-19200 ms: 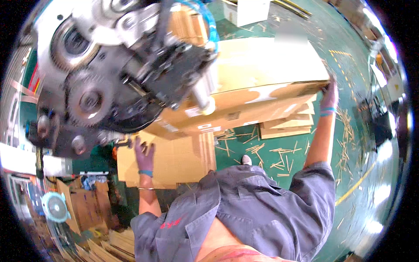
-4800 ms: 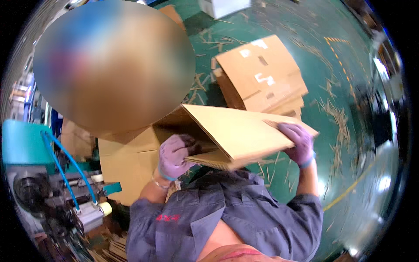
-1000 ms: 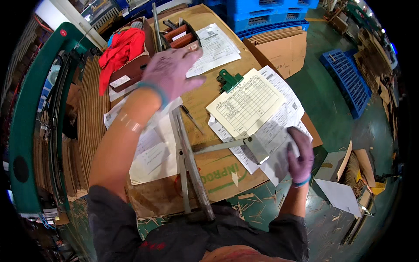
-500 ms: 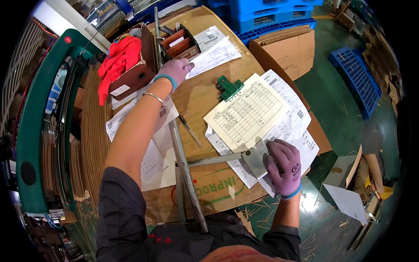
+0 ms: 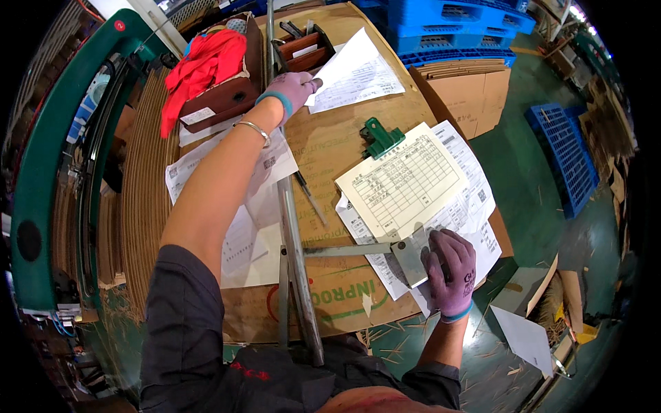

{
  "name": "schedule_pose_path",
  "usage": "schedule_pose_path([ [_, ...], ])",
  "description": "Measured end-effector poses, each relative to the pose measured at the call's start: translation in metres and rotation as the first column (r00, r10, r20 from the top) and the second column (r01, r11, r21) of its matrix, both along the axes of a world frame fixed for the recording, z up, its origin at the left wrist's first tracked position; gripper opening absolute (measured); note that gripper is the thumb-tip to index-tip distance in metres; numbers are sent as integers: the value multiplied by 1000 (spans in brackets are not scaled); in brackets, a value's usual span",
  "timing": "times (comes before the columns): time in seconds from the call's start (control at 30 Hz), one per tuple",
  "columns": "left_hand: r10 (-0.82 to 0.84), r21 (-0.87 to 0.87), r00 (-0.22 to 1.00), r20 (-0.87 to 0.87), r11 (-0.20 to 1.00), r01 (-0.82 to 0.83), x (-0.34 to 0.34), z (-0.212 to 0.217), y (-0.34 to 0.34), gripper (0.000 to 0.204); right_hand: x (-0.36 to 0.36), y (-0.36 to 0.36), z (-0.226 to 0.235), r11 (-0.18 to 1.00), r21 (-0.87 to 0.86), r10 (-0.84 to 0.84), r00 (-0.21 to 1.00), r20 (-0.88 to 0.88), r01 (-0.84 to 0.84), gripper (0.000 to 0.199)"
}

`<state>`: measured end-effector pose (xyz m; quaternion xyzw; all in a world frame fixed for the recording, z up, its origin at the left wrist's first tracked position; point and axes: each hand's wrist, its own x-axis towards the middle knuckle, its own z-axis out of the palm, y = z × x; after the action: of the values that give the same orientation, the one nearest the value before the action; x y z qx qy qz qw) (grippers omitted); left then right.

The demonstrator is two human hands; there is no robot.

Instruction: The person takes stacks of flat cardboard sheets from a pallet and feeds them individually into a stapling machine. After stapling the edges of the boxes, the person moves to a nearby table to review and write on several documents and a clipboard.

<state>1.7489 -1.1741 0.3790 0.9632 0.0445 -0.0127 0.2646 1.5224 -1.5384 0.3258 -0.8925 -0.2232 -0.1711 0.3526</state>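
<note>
My left hand (image 5: 295, 88), in a purple glove, reaches far across the cardboard-topped table (image 5: 344, 138) and pinches the corner of a white printed sheet (image 5: 358, 72) beside a brown box of small parts (image 5: 303, 48). My right hand (image 5: 451, 272), also gloved, rests palm down on a stack of papers (image 5: 461, 213) at the table's near right edge, fingers on the flat metal blade of a square ruler (image 5: 358, 250). A cream form sheet (image 5: 403, 182) lies on top of that stack under a green clip (image 5: 381, 135).
A long metal bar (image 5: 292, 234) runs down the table. More papers (image 5: 248, 227) lie under my left arm, a pen (image 5: 311, 198) beside them. A box with red cloth (image 5: 206, 62) sits far left. Green machine frame (image 5: 41, 172), stacked cardboard (image 5: 141, 186), blue pallets (image 5: 564, 151) surround the table.
My left hand has stretched farther away to the sheet at the table's far end. My right hand has stayed on the papers and ruler.
</note>
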Motion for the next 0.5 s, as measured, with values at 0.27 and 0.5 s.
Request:
schedule_pose_path([
  [0.27,-3,-18,1000,-13,1000,3,-1,1,3,41,-2,1,2,1000,7,3,1000,-5,-3,35],
  [0.5,-1,-11,1000,-12,1000,0,0,-2,3,42,-1,1,2,1000,11,8,1000,4,-8,35],
])
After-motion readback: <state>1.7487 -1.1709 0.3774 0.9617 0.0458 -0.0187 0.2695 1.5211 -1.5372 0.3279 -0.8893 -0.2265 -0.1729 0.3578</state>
